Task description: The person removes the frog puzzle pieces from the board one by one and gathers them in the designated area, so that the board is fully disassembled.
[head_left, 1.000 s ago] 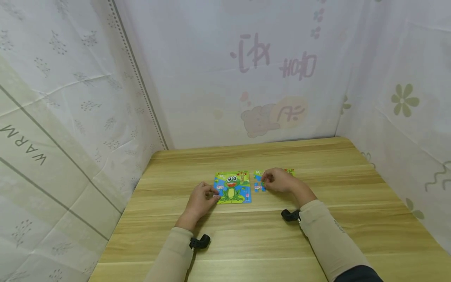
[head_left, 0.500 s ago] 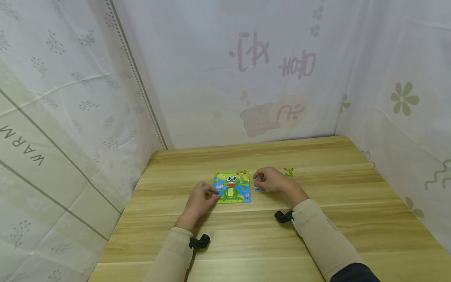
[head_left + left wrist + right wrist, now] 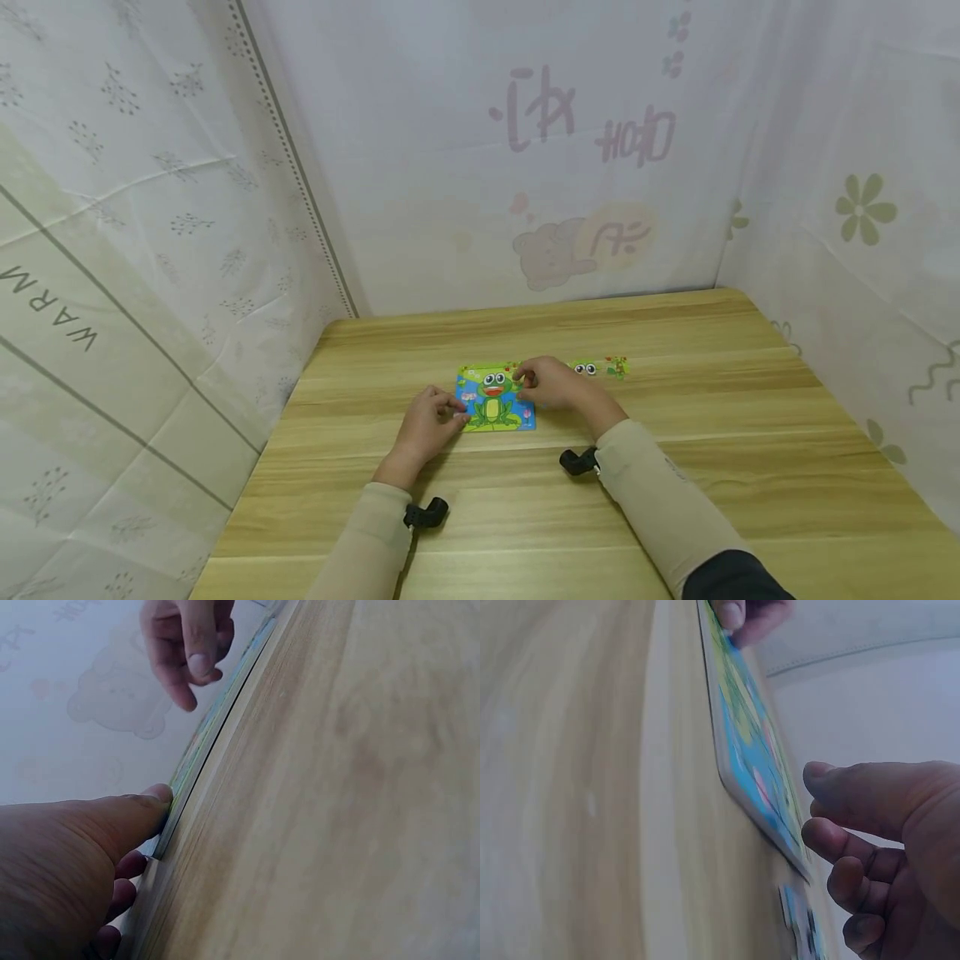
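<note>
A square frog puzzle board [image 3: 492, 410] lies flat on the table, its thin edge showing in both wrist views. My left hand [image 3: 429, 425] holds its lower left corner, with the thumb [image 3: 142, 810] at the edge. My right hand [image 3: 558, 385] hovers over the board's right side, hiding that part from the head view. In the right wrist view, the right hand's fingers are loosely bent and apart from the thumb, with nothing seen between them. Puzzle pieces lie to the right: one with frog eyes [image 3: 585, 368], one with red and green print [image 3: 617, 367], and another [image 3: 802, 922] beside the board.
The wooden table [image 3: 480, 517] spreads out around the board. Printed fabric [image 3: 420, 167] hangs behind it and along both sides. A black wrist camera [image 3: 426, 513] is strapped to the left sleeve, another [image 3: 579, 462] to the right one.
My right hand has moved left from above the loose pieces to the board's right side, uncovering the frog-eyes piece. My left hand stays at the board's corner.
</note>
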Action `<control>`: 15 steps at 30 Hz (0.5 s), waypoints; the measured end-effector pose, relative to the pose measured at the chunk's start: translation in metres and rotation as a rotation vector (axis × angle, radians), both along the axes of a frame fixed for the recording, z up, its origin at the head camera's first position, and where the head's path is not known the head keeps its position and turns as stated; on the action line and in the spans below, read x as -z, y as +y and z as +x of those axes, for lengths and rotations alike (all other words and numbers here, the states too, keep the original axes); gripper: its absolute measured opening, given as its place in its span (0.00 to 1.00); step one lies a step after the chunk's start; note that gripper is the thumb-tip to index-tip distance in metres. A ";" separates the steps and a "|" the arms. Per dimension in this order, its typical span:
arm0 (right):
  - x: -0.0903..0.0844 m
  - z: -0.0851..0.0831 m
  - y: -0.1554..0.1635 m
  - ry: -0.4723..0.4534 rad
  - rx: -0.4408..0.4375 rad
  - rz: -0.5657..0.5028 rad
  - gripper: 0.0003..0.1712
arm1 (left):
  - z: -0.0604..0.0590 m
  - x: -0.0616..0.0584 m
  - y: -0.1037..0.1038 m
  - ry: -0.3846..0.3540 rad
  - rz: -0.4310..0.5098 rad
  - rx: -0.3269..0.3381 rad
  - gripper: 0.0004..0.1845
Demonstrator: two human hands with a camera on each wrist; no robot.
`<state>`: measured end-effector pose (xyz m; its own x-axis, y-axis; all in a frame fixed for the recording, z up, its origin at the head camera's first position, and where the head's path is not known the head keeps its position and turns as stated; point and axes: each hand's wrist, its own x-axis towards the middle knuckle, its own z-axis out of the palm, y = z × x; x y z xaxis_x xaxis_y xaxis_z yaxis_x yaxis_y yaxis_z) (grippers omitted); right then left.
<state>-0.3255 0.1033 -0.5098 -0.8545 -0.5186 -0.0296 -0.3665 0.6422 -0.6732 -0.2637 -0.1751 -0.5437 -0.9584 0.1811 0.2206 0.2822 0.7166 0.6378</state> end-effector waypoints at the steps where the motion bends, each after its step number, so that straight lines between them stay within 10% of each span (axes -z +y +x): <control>1: 0.000 0.000 -0.003 0.005 -0.002 0.001 0.18 | 0.000 0.000 0.000 -0.001 0.000 -0.001 0.05; 15: 0.011 -0.002 -0.026 0.024 -0.002 0.028 0.25 | 0.000 -0.001 0.000 -0.016 -0.008 0.001 0.05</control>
